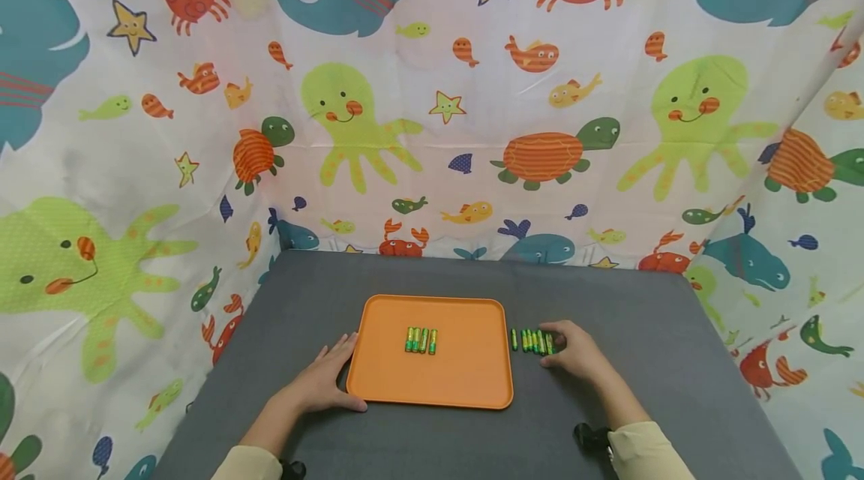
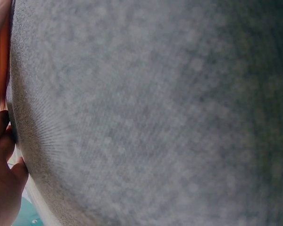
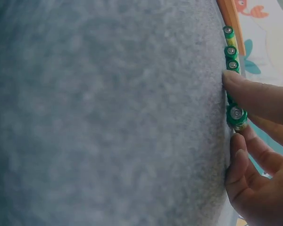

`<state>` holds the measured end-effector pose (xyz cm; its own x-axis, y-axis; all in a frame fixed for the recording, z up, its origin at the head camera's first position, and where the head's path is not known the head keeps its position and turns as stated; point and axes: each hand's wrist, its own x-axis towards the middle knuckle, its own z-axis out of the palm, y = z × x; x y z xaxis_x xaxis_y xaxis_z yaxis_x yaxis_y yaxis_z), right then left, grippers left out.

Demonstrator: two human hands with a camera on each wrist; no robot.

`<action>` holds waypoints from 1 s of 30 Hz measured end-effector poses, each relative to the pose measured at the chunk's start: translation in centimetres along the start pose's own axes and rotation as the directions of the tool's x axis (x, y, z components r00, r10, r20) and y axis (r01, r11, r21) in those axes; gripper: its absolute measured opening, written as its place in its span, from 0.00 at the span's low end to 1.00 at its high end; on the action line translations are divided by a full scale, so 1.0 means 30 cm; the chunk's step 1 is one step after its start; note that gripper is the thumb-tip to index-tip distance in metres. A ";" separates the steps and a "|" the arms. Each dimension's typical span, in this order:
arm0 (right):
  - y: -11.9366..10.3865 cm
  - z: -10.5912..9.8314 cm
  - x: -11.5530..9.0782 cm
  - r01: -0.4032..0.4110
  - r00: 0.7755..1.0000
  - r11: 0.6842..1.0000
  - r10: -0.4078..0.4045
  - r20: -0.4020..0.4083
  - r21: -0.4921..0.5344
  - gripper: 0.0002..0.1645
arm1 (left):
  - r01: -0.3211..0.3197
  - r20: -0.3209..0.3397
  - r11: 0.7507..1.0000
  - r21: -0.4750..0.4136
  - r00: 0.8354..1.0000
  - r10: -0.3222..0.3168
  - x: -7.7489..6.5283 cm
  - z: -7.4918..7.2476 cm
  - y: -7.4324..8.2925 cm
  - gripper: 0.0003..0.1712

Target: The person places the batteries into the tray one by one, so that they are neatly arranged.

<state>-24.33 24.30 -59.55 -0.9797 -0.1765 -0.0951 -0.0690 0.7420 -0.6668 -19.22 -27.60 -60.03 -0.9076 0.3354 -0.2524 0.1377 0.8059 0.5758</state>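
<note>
Over the left edge of an orange tray (image 1: 466,375), my left hand (image 1: 320,384) rests with its fingers along the rim and its thumb at the near left corner. Four small green-and-yellow batteries (image 1: 421,340) lie side by side on the tray. Just right of the tray is a row of several more such batteries (image 1: 529,341). My right hand (image 1: 574,349) pinches at the right part of this row, thumb on the near side and index finger on the far side. In the right wrist view, a battery (image 3: 236,113) shows its end below the thumb; the thumb hides others.
A dark grey table (image 1: 432,439) lies under everything. Behind it and at both sides hangs a white curtain (image 1: 466,199) printed with sea animals. Dark straps sit at both wrists, next to pale sleeves (image 1: 648,454).
</note>
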 end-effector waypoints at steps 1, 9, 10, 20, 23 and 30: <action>0.000 0.001 0.000 -0.002 1.000 1.000 0.002 -0.002 -0.003 0.42 | -0.002 -0.001 1.000 0.000 1.000 0.002 -0.001 0.001 -0.001 0.79; 0.018 0.002 -0.011 -0.019 1.000 1.000 0.019 0.000 0.009 0.45 | -0.011 -0.001 1.000 -0.002 1.000 0.011 -0.005 0.009 -0.006 0.79; 0.019 0.002 -0.012 -0.027 1.000 1.000 0.027 0.001 0.014 0.45 | -0.010 -0.001 1.000 -0.001 1.000 0.010 -0.005 0.009 -0.006 0.79; 0.026 -0.012 -0.016 -0.050 0.999 0.997 0.050 0.010 0.053 0.37 | 0.005 -0.007 1.000 0.009 1.000 -0.005 -0.008 0.009 -0.001 0.79; 0.023 -0.018 -0.013 -0.053 0.999 0.997 0.052 0.006 0.052 0.35 | 0.013 -0.005 1.000 0.013 1.000 -0.012 -0.008 0.009 0.002 0.80; -0.002 -0.046 -0.010 -0.058 0.998 0.995 0.061 -0.032 0.076 0.36 | 0.015 -0.003 1.000 0.008 1.000 -0.015 -0.004 0.006 0.001 0.80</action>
<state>-24.29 25.21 -58.45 -0.9876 -0.1101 -0.1117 0.0029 0.6996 -0.7145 -19.02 -27.52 -60.11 -0.9109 0.3219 -0.2581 0.1277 0.8148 0.5654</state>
